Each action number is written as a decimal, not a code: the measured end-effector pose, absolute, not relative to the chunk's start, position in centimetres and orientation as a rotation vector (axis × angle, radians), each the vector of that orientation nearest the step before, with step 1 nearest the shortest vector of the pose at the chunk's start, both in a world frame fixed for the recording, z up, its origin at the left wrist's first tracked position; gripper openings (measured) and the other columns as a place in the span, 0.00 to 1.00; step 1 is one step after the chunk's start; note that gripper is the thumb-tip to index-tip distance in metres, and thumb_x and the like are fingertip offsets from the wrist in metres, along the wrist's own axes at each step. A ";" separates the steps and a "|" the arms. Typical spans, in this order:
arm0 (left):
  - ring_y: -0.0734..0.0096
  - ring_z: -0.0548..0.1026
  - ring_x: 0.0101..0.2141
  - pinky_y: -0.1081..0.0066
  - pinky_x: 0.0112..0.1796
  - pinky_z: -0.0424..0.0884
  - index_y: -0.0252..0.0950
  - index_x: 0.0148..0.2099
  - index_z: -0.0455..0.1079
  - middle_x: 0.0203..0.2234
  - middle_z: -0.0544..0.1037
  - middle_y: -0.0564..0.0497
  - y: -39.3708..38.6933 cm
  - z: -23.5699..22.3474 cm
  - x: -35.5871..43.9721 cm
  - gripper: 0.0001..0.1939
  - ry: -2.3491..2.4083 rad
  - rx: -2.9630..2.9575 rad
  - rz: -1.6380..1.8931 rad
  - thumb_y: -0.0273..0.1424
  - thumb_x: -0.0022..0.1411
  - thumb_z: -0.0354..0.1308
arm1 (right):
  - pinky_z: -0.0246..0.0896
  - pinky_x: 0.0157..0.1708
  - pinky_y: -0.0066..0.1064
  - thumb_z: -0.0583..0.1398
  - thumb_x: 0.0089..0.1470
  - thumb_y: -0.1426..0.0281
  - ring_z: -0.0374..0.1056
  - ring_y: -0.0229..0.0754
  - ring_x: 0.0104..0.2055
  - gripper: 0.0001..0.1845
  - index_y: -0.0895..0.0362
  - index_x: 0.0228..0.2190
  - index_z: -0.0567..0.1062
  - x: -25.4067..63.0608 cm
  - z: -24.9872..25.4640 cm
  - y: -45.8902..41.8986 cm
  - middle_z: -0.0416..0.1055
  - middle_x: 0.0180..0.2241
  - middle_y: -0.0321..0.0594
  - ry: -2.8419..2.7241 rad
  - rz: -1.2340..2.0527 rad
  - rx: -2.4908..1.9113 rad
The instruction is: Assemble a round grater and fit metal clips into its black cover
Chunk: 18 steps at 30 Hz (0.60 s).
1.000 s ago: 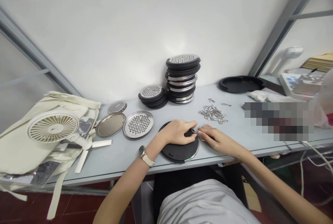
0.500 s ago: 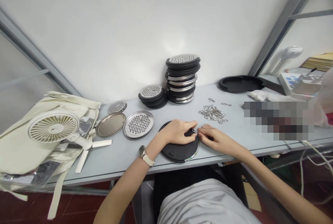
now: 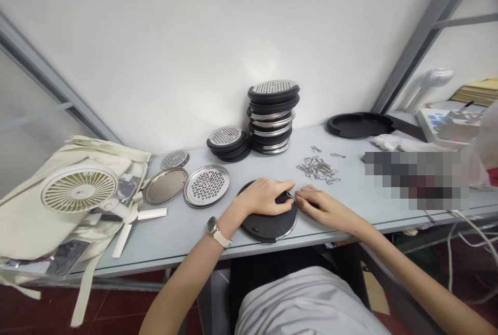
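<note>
A black round disc [image 3: 274,225] with a shiny metal edge lies at the front of the table. My left hand [image 3: 266,195] rests over its upper side, with thumb and index finger closed about the far right part of it. At that edge my right hand [image 3: 317,205] pinches a small metal wire clip [image 3: 291,195], whose end reaches the disc between my left fingertips. How the clip sits in the disc is hidden by the fingers. Just beyond my right hand lies a loose pile of similar wire clips [image 3: 319,169].
Behind stand a tall stack of black and metal discs [image 3: 272,122] and a lower stack [image 3: 227,143]. Perforated plate [image 3: 207,185] and plain metal lid [image 3: 165,185] lie left, near a white fan [image 3: 80,190] on a cream bag [image 3: 23,210]. A black tray [image 3: 360,125] sits back right.
Almost nothing differs. Both hands stay at the disc's edge with only a very slight shift of the fingers.
</note>
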<state>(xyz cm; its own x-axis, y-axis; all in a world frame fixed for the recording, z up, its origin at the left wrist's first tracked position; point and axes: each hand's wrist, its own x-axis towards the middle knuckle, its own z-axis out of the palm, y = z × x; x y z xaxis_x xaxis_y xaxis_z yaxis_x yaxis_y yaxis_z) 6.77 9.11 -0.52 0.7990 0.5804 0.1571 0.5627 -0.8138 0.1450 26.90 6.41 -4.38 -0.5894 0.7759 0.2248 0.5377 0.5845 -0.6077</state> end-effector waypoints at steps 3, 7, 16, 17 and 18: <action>0.70 0.71 0.25 0.71 0.25 0.55 0.38 0.40 0.62 0.25 0.73 0.53 9.1 -0.4 6.8 0.09 0.931 2.914 0.275 0.38 0.61 0.49 | 0.58 0.36 0.34 0.44 0.64 0.62 0.60 0.41 0.30 0.21 0.54 0.22 0.61 26.9 -4.4 6.4 0.61 0.22 0.35 -2.345 0.672 -1.048; 0.69 0.71 0.25 0.70 0.24 0.54 0.38 0.40 0.60 0.25 0.73 0.53 9.1 -0.6 6.7 0.10 0.923 2.946 0.286 0.38 0.60 0.49 | 0.58 0.38 0.35 0.44 0.65 0.63 0.61 0.41 0.31 0.20 0.55 0.23 0.62 26.9 -4.4 6.4 0.63 0.24 0.36 -2.330 0.687 -1.042; 0.70 0.72 0.26 0.70 0.25 0.54 0.39 0.40 0.61 0.27 0.75 0.54 9.2 -0.7 6.7 0.08 0.885 2.966 0.318 0.37 0.61 0.48 | 0.58 0.38 0.35 0.44 0.64 0.62 0.62 0.42 0.32 0.20 0.55 0.23 0.63 26.9 -4.5 6.4 0.64 0.24 0.37 -2.306 0.708 -1.057; 0.71 0.72 0.26 0.71 0.25 0.55 0.39 0.40 0.61 0.28 0.75 0.54 9.2 -0.7 6.8 0.08 0.882 2.965 0.315 0.37 0.62 0.48 | 0.58 0.38 0.35 0.44 0.64 0.63 0.62 0.42 0.32 0.20 0.55 0.24 0.64 26.9 -4.5 6.4 0.64 0.24 0.37 -2.307 0.707 -1.059; 0.71 0.72 0.26 0.71 0.25 0.55 0.39 0.40 0.61 0.28 0.75 0.54 9.2 -0.6 6.8 0.08 0.880 2.963 0.309 0.37 0.62 0.48 | 0.58 0.39 0.35 0.44 0.64 0.63 0.62 0.42 0.32 0.20 0.55 0.24 0.64 26.9 -4.5 6.4 0.64 0.24 0.37 -2.310 0.706 -1.060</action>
<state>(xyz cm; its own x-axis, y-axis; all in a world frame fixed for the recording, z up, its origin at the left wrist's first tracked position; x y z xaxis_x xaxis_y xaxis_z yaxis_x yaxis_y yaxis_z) 6.77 9.17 -0.65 0.8198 0.5437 0.1800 0.5367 -0.8390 0.0898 26.94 6.43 -4.50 -0.5729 0.7892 0.2212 0.5304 0.5627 -0.6340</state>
